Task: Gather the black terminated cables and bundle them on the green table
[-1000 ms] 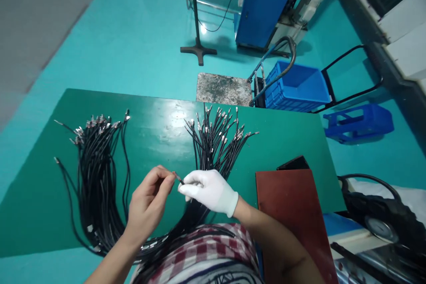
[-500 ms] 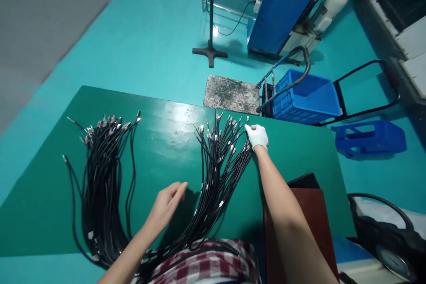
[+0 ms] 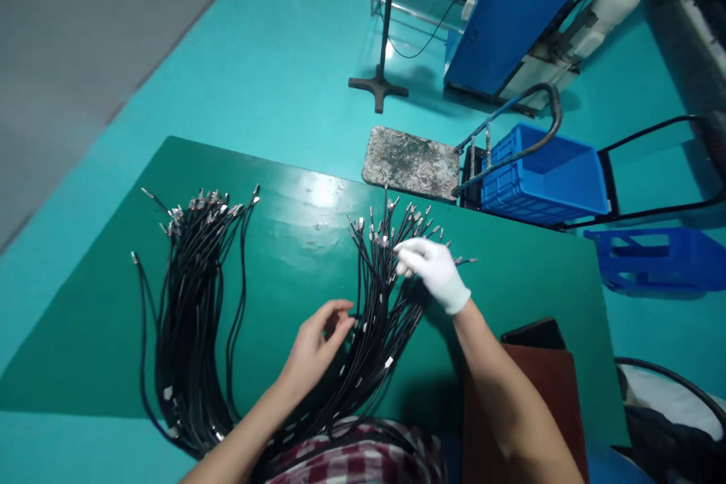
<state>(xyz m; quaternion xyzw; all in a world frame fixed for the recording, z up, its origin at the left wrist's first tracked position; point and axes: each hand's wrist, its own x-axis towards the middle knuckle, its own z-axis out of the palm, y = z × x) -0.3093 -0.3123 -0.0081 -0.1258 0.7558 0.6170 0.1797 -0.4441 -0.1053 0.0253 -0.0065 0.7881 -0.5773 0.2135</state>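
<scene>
A loose bundle of black cables with metal end fittings [image 3: 371,318] fans out on the green table in front of me. My bare left hand [image 3: 322,339] is at the bundle's left side, fingers curved and the thumb apart from them, with nothing visible between. Over the bundle's upper right part is my white-gloved right hand [image 3: 434,272]. Its fingers are bent and look apart, with no cable clearly in them; the hand covers some cable ends. Further left lies a second, thicker bundle of black cables [image 3: 190,310], its metal ends gathered at the far side.
The green table [image 3: 295,242] carries a brown-red board or case [image 3: 544,393] and a dark flat object [image 3: 536,334] at right. Beyond its far edge stand a flat trolley [image 3: 411,162], a blue crate [image 3: 559,174], a black stand [image 3: 379,87] and a blue machine [image 3: 504,23].
My right hand has left the far right cable ends and come nearer and left over the bundle. My left hand has moved right to the cables, its fingers parting. The view has shifted slightly.
</scene>
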